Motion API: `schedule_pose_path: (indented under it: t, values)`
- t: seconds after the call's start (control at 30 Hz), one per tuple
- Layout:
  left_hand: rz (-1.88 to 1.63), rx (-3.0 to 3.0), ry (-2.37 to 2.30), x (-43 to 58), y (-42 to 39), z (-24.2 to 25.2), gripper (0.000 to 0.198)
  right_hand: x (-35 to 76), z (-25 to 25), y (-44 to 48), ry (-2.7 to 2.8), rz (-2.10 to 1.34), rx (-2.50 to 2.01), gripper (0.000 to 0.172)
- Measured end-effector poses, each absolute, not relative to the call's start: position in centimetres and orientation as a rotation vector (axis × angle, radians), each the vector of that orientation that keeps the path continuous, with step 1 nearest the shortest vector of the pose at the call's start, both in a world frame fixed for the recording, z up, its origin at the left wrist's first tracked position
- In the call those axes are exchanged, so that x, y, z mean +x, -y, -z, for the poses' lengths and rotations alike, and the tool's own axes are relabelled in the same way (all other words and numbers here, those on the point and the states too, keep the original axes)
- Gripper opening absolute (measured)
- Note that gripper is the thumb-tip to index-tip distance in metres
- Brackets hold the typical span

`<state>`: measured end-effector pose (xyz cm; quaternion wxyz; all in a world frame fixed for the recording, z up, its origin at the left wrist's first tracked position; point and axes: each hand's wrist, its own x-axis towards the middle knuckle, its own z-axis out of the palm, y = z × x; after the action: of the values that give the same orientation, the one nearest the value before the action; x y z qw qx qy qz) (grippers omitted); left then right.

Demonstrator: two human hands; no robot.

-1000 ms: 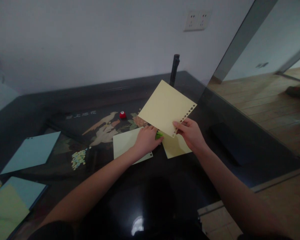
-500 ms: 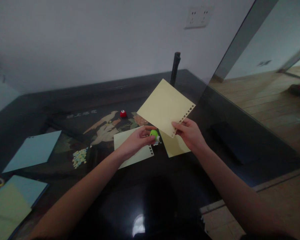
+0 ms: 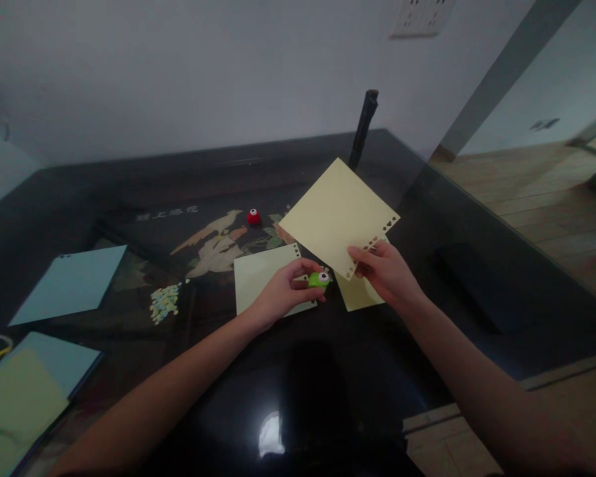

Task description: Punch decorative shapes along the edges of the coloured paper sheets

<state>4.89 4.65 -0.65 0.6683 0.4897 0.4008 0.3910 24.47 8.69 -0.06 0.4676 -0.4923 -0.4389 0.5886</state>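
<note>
Now the left hand clamps its fingers on a green punch just over the bench. The right hand pinches a yellow sheet by its punched edge, beside it. Feeding that edge in squarely should keep the row straight.

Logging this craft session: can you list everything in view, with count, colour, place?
held sheet: 1, pale yellow, punched edge, raised in right hand
flat sheets: 2, pale yellow, on table below hands
blue sheets: 2, light blue, table's left side
green sheet: 1, yellowish green, atop nearer blue sheet
green punch: 1, green, in left hand
red punch: 1, red, on table beyond sheets
cut-outs: 1 pile, pale, left of flat sheets
post: 1, black, table's far edge
wall socket: 1, white, wall top
table: 1, glossy black, bird picture inlaid
left hand: 1, pinches green punch
right hand: 1, grips held sheet
</note>
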Motion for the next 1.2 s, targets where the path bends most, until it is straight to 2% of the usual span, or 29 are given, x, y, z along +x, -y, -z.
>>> schedule_pose_path:
  t: [0.23, 0.6, 1.2]
  values:
    - [-0.879, 0.929, -0.902, 5.1, -4.2, 0.4, 0.027, 24.3, -0.2, -8.4, 1.108, -1.443, -1.264, 0.025]
    - [-0.948, 0.904, -0.935, 5.4, -4.0, 0.8, 0.032, 24.1, -0.3, -8.2, 1.130, -1.428, -1.244, 0.020]
    - [-0.922, 0.755, -0.883, 5.6, -3.5, 0.2, 0.040, 24.1, 0.5, -7.6, 1.346, -1.017, -1.298, 0.022]
